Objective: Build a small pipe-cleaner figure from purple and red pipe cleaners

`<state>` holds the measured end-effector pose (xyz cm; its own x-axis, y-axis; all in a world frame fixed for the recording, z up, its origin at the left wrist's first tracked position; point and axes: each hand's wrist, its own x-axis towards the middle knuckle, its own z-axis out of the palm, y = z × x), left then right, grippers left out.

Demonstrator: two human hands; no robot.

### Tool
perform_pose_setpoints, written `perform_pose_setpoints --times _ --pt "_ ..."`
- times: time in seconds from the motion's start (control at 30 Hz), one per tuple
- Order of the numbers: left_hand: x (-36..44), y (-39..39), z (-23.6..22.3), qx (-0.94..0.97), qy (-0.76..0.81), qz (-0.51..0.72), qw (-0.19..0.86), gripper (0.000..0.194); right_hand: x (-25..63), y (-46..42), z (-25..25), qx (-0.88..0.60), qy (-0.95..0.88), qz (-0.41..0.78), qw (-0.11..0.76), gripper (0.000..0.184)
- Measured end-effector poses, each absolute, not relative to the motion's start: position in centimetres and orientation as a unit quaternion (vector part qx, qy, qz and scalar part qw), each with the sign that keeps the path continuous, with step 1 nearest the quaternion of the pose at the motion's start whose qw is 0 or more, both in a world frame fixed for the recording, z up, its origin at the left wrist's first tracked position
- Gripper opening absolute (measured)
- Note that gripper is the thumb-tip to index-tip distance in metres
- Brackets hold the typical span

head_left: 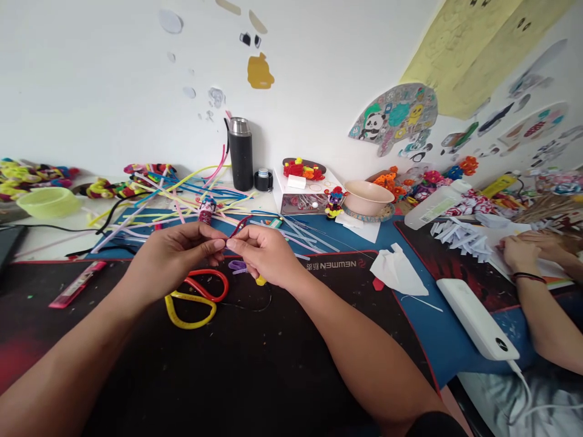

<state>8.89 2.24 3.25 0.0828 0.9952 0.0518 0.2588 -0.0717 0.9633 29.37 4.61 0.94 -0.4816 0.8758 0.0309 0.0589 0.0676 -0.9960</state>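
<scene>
Fingertip to fingertip, my left hand (pixel 184 252) and my right hand (pixel 262 252) meet above the front of the black mat. Thumb and forefinger are pinched in each. A thin dark red pipe cleaner (pixel 240 226) sticks up behind the right fingers and runs into the pinch, where most of it is hidden. Beneath the hands lie scissors with red and yellow handles (pixel 191 311), blades hidden. A purple looped piece (pixel 237 267) and a small yellow thing (pixel 260 280) are by my right hand. A small pipe-cleaner figure (pixel 207 209) stands just beyond the left hand.
Many loose pipe cleaners (pixel 182 193) spread behind the hands. A black flask (pixel 241 155) stands against the wall. A beige bowl (pixel 368 197), white tissue (pixel 401 270) and white power bank (pixel 476 318) are rightward. Another person's hands (pixel 521 252) work at the far right.
</scene>
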Motion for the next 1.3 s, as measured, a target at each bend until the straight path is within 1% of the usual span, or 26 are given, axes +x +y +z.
perform_pose_setpoints --times 0.17,0.33,0.43,0.57,0.7,0.8,0.87,0.97,1.07,1.13,1.23,1.3 --pt "8.9 2.4 2.6 0.585 0.515 0.432 0.454 0.042 29.3 4.9 0.7 -0.352 -0.606 0.621 0.351 0.029" --pt "8.9 2.3 2.5 0.59 0.527 0.439 0.426 0.041 29.3 4.8 1.0 -0.35 -0.58 0.644 0.356 0.029" --pt "8.9 2.4 2.6 0.564 0.535 0.476 0.411 0.039 29.3 4.7 1.3 -0.348 -0.562 0.662 0.354 0.032" --pt "9.2 2.5 2.7 0.524 0.549 0.512 0.403 0.038 29.4 5.0 1.2 -0.354 -0.545 0.664 0.369 0.034" --pt "9.6 2.2 3.0 0.54 0.547 0.496 0.404 0.038 29.3 5.1 0.9 -0.357 -0.543 0.662 0.374 0.037" --pt "9.8 2.0 3.0 0.554 0.54 0.484 0.409 0.039 29.3 4.9 0.8 -0.353 -0.555 0.654 0.374 0.034" --pt "9.7 2.0 2.9 0.549 0.537 0.479 0.424 0.04 29.2 4.9 0.9 -0.351 -0.566 0.641 0.381 0.027" --pt "9.3 2.3 2.5 0.506 0.525 0.482 0.485 0.045 29.2 5.0 0.9 -0.353 -0.573 0.626 0.395 0.02" --pt "8.8 2.7 2.1 0.487 0.517 0.459 0.534 0.049 29.2 5.1 0.9 -0.363 -0.564 0.624 0.401 0.019" --pt "8.6 2.8 2.1 0.497 0.519 0.443 0.537 0.049 29.2 5.1 0.8 -0.37 -0.562 0.622 0.4 0.019" --pt "8.6 2.8 2.2 0.487 0.507 0.458 0.544 0.047 29.2 5.1 0.7 -0.366 -0.573 0.617 0.397 0.019" --pt "8.8 2.8 2.1 0.452 0.49 0.474 0.576 0.048 29.2 5.0 0.8 -0.356 -0.572 0.627 0.392 0.019"
